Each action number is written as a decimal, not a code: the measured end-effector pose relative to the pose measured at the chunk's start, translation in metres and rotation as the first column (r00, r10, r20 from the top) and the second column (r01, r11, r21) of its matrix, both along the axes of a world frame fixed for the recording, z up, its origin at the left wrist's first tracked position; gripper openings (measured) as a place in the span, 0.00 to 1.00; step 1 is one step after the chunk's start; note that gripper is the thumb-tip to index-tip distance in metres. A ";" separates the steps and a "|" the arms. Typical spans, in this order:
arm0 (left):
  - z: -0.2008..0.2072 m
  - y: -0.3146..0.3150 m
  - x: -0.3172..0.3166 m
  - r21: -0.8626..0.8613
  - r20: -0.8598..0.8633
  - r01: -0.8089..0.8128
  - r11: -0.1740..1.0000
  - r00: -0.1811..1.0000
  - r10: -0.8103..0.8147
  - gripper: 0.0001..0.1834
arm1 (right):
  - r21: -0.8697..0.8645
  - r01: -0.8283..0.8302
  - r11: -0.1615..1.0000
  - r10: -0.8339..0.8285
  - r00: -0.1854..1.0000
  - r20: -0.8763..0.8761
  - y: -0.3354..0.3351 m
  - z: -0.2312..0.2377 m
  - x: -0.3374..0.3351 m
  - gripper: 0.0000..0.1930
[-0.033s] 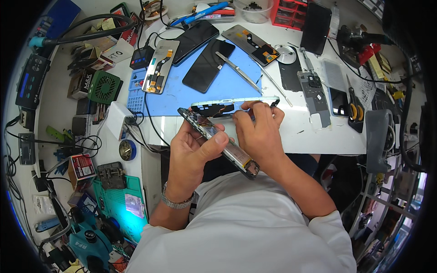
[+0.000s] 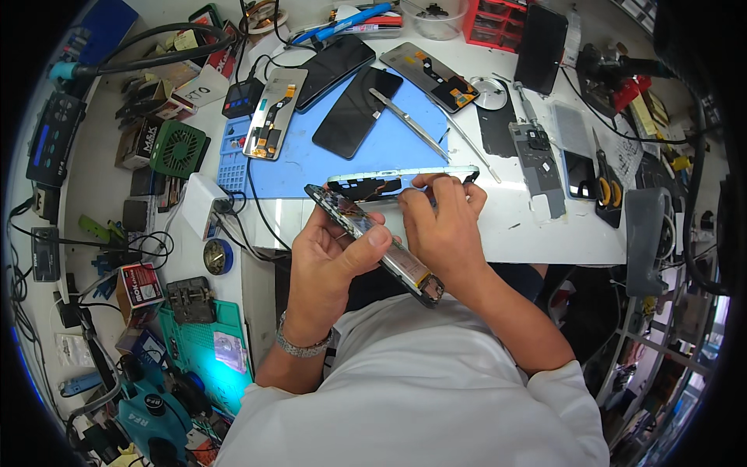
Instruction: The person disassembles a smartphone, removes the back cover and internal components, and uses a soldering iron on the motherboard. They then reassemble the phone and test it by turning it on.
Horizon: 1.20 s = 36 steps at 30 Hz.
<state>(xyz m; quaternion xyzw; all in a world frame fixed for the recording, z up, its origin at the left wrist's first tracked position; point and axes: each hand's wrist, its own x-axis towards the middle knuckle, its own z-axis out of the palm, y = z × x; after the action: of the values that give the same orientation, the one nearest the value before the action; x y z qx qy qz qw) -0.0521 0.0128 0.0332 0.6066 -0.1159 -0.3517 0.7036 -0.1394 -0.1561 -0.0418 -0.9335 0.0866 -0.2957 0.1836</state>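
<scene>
Phone body (image 2: 354, 219) in left fingers (image 2: 369, 247), battery (image 2: 407, 269) inside, dark bits (image 2: 436, 11) in tub (image 2: 432, 30)

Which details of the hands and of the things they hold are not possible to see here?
Head view:
- Left hand: some fingers, hidden behind the open phone.
- Open phone: its underside, turned away.
- Shell: part of its right half, covered by the right hand.
- Open phone's smallest parts: too small.
</scene>
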 end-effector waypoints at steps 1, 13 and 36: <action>0.000 0.000 0.001 -0.001 -0.011 0.003 1.000 1.000 -0.003 0.33 | -0.008 0.002 1.000 -0.002 1.000 0.000 0.000 0.001 0.001 0.14; 0.001 -0.004 0.009 -0.002 -0.062 -0.003 1.000 0.998 0.003 0.34 | -0.051 -0.014 0.999 0.015 1.000 0.019 -0.007 0.000 0.011 0.11; 0.002 -0.009 0.009 -0.029 -0.052 -0.030 0.999 0.998 0.028 0.31 | 0.011 -0.045 0.999 0.045 0.999 -0.013 -0.011 0.005 0.008 0.12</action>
<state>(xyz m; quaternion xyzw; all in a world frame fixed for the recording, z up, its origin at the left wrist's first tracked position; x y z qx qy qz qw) -0.0428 0.0038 0.0354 0.5883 -0.0940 -0.3552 0.7203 -0.1315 -0.1667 -0.0365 -0.9361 0.0683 -0.2848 0.1946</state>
